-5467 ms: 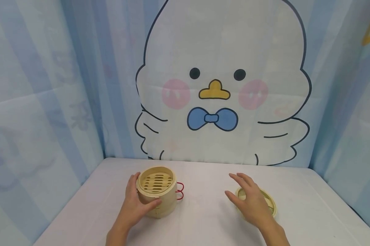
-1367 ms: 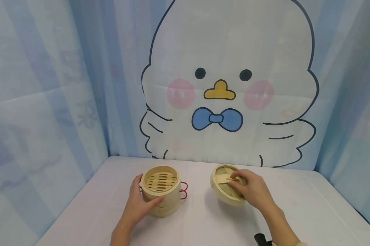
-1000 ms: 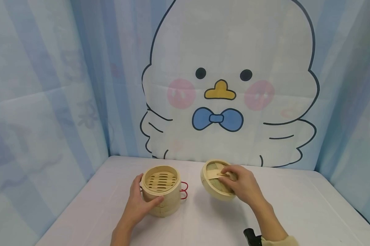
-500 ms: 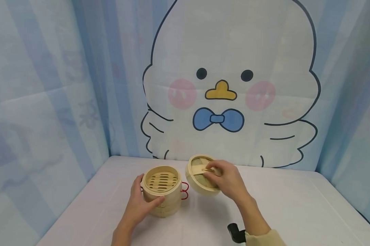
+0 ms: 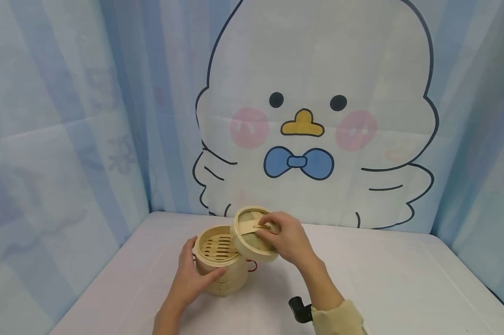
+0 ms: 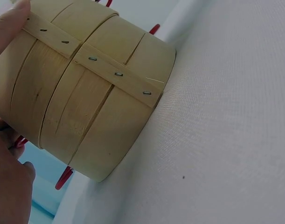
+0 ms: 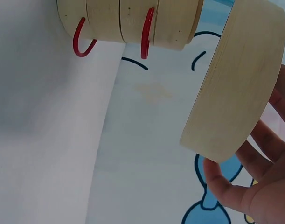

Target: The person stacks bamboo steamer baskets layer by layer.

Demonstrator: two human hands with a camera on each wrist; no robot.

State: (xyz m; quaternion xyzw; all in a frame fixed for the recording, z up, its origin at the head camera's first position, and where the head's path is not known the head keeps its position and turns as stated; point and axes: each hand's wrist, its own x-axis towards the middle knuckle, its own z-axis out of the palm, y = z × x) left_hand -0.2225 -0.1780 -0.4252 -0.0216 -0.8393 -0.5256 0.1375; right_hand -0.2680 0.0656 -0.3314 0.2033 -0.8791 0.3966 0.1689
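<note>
A two-tier bamboo steamer [image 5: 226, 281] stands upright on the white table, its slatted top tier uncovered. My left hand [image 5: 188, 281] holds it from the left, thumb across the front and fingers round the far side. In the left wrist view, the stacked tiers [image 6: 102, 88] show stapled seams. My right hand [image 5: 291, 239] pinches the strip handle of the round steamer lid [image 5: 244, 228]. Tilted, the lid overlaps the right rim of the steamer in the head view. A gap shows between the lid [image 7: 235, 84] and the top tier [image 7: 172, 21] in the right wrist view.
Red loop handles [image 5: 253, 266] stick out from the steamer's right side. A black fitting [image 5: 299, 311] sits at the right wrist beside a beige sleeve [image 5: 337, 321]. Behind the white table [image 5: 386, 279] hangs a printed cloth [image 5: 310, 195] with a cartoon bird.
My right hand took hold of the lid at the right, raised it and carried it leftward to the steamer's top. My left hand stays round the steamer.
</note>
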